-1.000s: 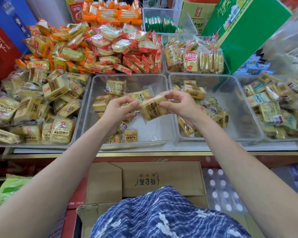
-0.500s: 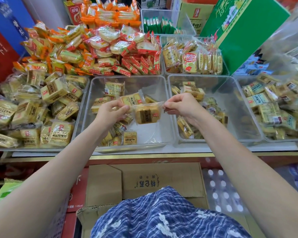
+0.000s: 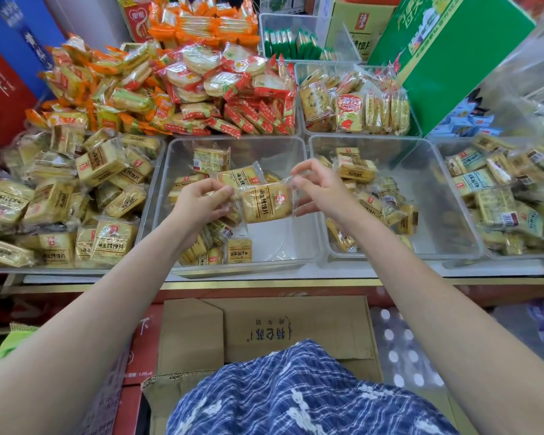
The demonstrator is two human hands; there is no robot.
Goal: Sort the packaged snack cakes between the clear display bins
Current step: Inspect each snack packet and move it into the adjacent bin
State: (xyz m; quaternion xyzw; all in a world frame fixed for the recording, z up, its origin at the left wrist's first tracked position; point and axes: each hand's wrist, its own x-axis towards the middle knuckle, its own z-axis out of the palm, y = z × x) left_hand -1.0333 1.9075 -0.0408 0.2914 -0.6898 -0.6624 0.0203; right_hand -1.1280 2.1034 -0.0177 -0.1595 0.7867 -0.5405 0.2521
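I am holding one snack cake (image 3: 266,202) between both hands, my left hand (image 3: 201,200) pinching its left wrapper end and my right hand (image 3: 316,191) pinching the right, above the middle bin (image 3: 308,196). I should be reading the label squarely before dropping it. Under my hands roughly ten cakes are lying; about ten more are filling the right bin (image 3: 446,196).

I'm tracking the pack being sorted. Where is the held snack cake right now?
In the head view, the snack cake hangs mid-frame above the middle clear bin, pinched between the left hand and right hand.
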